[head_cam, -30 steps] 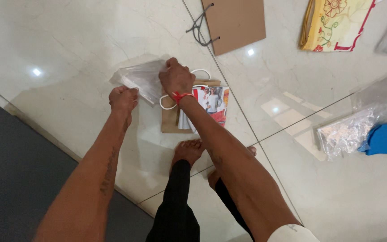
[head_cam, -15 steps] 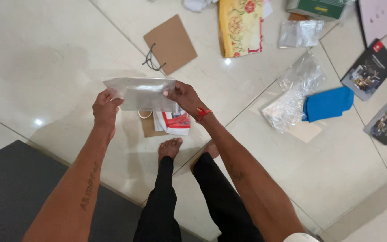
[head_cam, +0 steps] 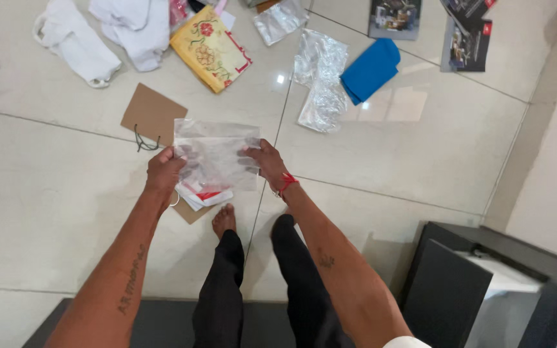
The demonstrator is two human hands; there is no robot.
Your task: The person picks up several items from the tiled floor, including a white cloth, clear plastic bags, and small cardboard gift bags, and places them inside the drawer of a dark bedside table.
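Note:
I stand on a pale tiled floor and hold a clear plastic bag [head_cam: 215,153] spread out flat in front of me. My left hand [head_cam: 164,171] grips its left edge and my right hand [head_cam: 263,164], with a red thread at the wrist, grips its right edge. Under the bag, by my bare feet, a small brown paper bag with printed leaflets [head_cam: 200,196] lies on the floor.
A brown paper bag with cord handles [head_cam: 153,115] lies beyond. Further off are a yellow flowered cloth [head_cam: 209,49], white garments [head_cam: 104,32], crumpled clear plastic [head_cam: 322,84], a blue cloth [head_cam: 371,69] and booklets [head_cam: 465,40]. A black cabinet [head_cam: 485,283] stands at right.
I lifted the clear plastic bag off the floor, stood up, and now hold it stretched between both hands. My view has swung to show more of the floor.

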